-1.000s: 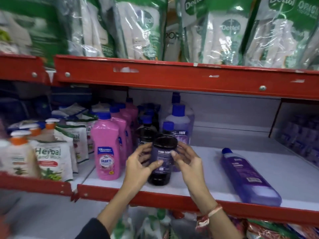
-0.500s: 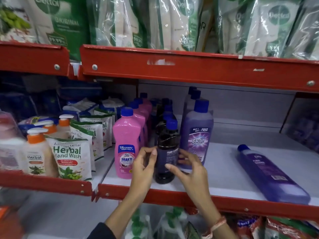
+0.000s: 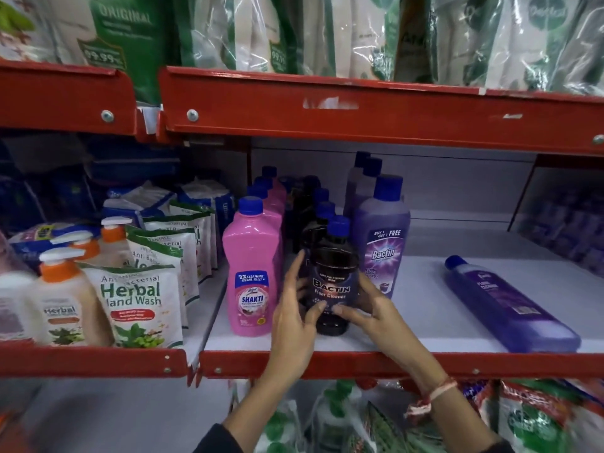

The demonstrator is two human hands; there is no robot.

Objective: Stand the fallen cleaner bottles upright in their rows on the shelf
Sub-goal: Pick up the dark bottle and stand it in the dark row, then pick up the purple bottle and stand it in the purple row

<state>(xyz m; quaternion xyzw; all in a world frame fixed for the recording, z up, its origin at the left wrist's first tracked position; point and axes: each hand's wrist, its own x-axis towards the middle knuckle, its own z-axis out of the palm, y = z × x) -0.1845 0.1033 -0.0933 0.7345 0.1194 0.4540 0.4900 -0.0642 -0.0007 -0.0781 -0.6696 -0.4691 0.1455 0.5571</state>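
A black Bactin floor cleaner bottle (image 3: 330,276) with a blue cap stands upright at the front of the middle row on the white shelf (image 3: 421,289). My left hand (image 3: 294,308) grips its left side and my right hand (image 3: 366,308) grips its lower right side. Left of it stands a row of pink Shakti bottles (image 3: 251,269). Right of it stands a row of purple Bactin bottles (image 3: 382,237). Further right a purple cleaner bottle (image 3: 510,305) lies flat on its side, cap pointing to the back.
Herbal hand wash pouches (image 3: 137,308) and pump bottles (image 3: 65,305) fill the neighbouring shelf to the left. A red shelf lip (image 3: 359,364) runs along the front edge. Green Dettol refill packs (image 3: 228,31) sit on the shelf above. More packs hang below.
The black bottle has been turned so that its Bactin label faces front. Both hands have slid lower on it. The view has shifted left and closer.
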